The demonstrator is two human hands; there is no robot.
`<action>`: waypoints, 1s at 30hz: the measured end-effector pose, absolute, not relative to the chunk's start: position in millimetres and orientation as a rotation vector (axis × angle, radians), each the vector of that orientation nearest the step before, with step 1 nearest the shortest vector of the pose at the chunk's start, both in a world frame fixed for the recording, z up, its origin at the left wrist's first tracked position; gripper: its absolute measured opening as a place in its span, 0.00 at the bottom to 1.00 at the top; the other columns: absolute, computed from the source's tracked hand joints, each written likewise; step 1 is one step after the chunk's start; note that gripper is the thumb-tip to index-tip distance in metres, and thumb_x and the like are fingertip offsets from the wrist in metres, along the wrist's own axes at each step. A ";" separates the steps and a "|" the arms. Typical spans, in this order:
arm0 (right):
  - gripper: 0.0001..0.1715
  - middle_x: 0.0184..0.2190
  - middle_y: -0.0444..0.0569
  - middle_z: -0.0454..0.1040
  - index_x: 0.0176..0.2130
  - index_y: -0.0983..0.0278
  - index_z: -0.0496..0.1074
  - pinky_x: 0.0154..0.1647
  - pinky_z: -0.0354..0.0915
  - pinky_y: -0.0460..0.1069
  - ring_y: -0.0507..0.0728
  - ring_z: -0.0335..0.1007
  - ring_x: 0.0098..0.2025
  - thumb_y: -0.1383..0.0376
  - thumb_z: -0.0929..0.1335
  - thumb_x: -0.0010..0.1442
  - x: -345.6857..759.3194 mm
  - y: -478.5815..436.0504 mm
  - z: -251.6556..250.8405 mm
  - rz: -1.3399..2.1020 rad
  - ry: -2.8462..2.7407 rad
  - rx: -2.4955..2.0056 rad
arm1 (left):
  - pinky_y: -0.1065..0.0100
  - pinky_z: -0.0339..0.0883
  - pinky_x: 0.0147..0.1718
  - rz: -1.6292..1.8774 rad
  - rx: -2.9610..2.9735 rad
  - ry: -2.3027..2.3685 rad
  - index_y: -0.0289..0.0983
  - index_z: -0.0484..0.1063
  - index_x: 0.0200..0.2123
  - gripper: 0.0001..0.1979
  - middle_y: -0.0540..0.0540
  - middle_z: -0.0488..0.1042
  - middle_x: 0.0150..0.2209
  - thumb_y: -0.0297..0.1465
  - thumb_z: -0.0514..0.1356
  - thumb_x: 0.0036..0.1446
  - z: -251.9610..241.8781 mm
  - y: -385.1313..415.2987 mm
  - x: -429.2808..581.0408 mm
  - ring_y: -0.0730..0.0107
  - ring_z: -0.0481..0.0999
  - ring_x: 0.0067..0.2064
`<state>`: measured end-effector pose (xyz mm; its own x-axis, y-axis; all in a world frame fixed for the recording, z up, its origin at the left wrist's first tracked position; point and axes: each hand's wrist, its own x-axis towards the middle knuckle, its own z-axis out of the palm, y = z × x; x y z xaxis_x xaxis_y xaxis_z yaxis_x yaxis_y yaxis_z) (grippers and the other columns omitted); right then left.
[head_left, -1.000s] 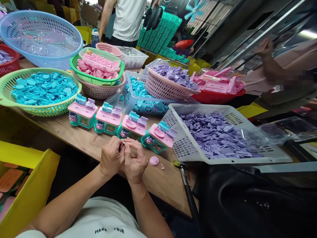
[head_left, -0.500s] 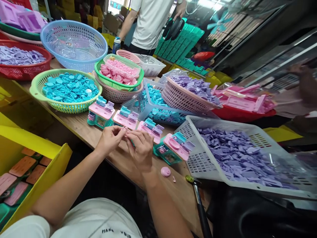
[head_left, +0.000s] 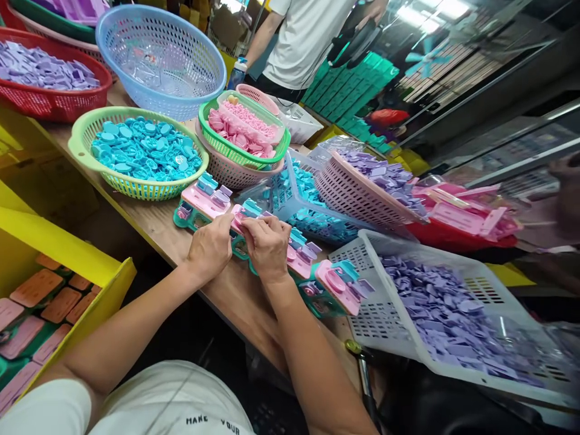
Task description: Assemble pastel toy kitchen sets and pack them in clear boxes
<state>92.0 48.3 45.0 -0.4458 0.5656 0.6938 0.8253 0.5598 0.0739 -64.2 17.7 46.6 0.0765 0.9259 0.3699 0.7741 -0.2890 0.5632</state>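
Note:
A row of small toy carts with pink tops and teal bodies stands along the table edge. My left hand (head_left: 211, 244) is closed, its thumb and fingers at the left end of the second toy cart (head_left: 240, 211). With fingers bent together, my right hand (head_left: 267, 248) presses on a pink piece on top of that same cart; the fingers hide most of the piece. To the left is another toy cart (head_left: 199, 202). Right of my hands are a third toy cart (head_left: 301, 257) and an end cart (head_left: 338, 287), which has an oval pink piece on top.
Green basket (head_left: 77, 151) of blue pieces, blue basket (head_left: 217, 66), and green-rimmed basket (head_left: 206, 130) of pink parts stand behind. At right is a white crate (head_left: 376, 314) of purple pieces, with a hammer (head_left: 365, 374) near it. A yellow box (head_left: 109, 302) stands left. Someone in a white shirt (head_left: 308, 36) stands beyond.
My hands have come down from a fingertip pinch above the carts onto the second cart's top. The view has shifted slightly. The round pink piece on the table no longer shows.

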 end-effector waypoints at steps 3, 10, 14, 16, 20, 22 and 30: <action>0.09 0.40 0.45 0.82 0.40 0.60 0.76 0.49 0.52 0.53 0.57 0.69 0.43 0.63 0.65 0.70 93.5 45.5 46.2 -0.476 -2.207 -1.107 | 0.66 0.75 0.45 0.925 2.204 1.739 0.32 0.65 0.61 0.25 0.35 0.74 0.55 0.18 0.49 0.61 48.0 15.2 -61.8 0.59 0.80 0.50; 0.11 0.42 0.48 0.81 0.42 0.59 0.75 0.56 0.50 0.58 0.60 0.67 0.50 0.63 0.62 0.70 73.8 37.9 51.9 -0.260 -2.175 -1.410 | 0.63 0.74 0.35 0.672 2.325 1.853 0.35 0.65 0.62 0.25 0.32 0.68 0.62 0.21 0.48 0.63 60.5 13.3 -54.1 0.54 0.82 0.41; 0.17 0.56 0.48 0.73 0.56 0.58 0.71 0.63 0.50 0.59 0.61 0.61 0.62 0.62 0.62 0.70 99.8 18.5 59.9 -0.203 -2.194 -1.410 | 0.58 0.73 0.43 0.908 2.307 1.791 0.37 0.63 0.64 0.27 0.35 0.68 0.61 0.23 0.53 0.62 60.1 13.5 -59.8 0.51 0.80 0.47; 0.18 0.55 0.50 0.73 0.57 0.59 0.71 0.63 0.54 0.57 0.59 0.62 0.61 0.62 0.62 0.70 133.6 -12.2 57.4 -0.226 -2.064 -1.417 | 0.56 0.71 0.49 1.108 2.299 1.697 0.38 0.62 0.65 0.28 0.37 0.67 0.62 0.24 0.54 0.61 56.5 8.4 -57.9 0.50 0.76 0.52; 0.14 0.41 0.52 0.76 0.45 0.63 0.77 0.52 0.65 0.54 0.58 0.70 0.46 0.63 0.62 0.69 212.4 -92.6 28.3 -0.170 -1.629 -1.642 | 0.60 0.69 0.53 1.131 2.529 1.150 0.36 0.70 0.56 0.20 0.38 0.71 0.56 0.25 0.53 0.62 47.4 -18.8 -14.8 0.56 0.73 0.54; 0.13 0.39 0.54 0.75 0.42 0.65 0.77 0.48 0.66 0.55 0.59 0.70 0.43 0.63 0.64 0.67 239.9 -121.0 8.1 -0.155 -1.533 -1.798 | 0.61 0.69 0.51 0.862 2.666 0.912 0.35 0.72 0.52 0.16 0.37 0.72 0.53 0.26 0.53 0.62 42.1 -32.7 25.9 0.57 0.72 0.52; 0.09 0.31 0.48 0.73 0.31 0.62 0.74 0.38 0.66 0.50 0.57 0.72 0.35 0.72 0.66 0.61 259.2 -124.1 -17.5 -0.279 -1.470 -1.941 | 0.56 0.67 0.50 0.388 2.851 0.799 0.31 0.76 0.41 0.13 0.33 0.73 0.47 0.27 0.51 0.65 24.4 -28.4 135.1 0.52 0.70 0.50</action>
<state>259.2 -124.1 -17.5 0.3400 0.7685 0.5421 0.9137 -0.1335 -0.3838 135.1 -28.4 24.4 0.8242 0.5279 0.2050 0.4877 -0.8457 0.2168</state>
